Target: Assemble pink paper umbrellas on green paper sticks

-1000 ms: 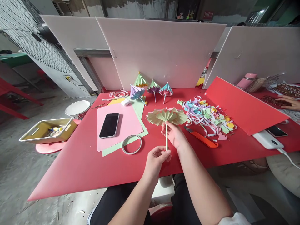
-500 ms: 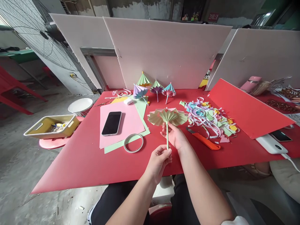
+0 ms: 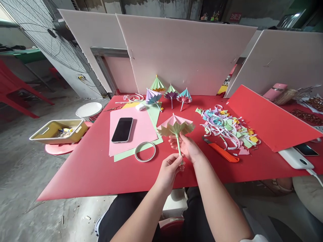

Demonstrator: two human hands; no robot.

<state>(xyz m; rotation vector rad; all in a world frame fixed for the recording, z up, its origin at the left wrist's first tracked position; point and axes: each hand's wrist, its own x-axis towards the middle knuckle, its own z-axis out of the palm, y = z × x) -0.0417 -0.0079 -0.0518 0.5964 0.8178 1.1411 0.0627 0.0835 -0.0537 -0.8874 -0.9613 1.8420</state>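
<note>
A folded paper umbrella, pink on top and pale yellow-green beneath, is held above the near middle of the table with its canopy spread. My left hand pinches the lower end of its green stick. Higher up, just under the canopy, the fingers of my right hand curl around the stick, partly hidden behind it. Left of my hands lies a roll of tape. An orange utility knife rests to the right of my right hand.
Pink paper with a phone on it lies left on the red table. Several small paper umbrellas stand at the back. Paper scraps, a red board and a white power bank are on the right.
The umbrella's canopy has tipped so its pink top shows more, and its stick now slants. Its canopy looks less widely spread. Both hands still hold it.
</note>
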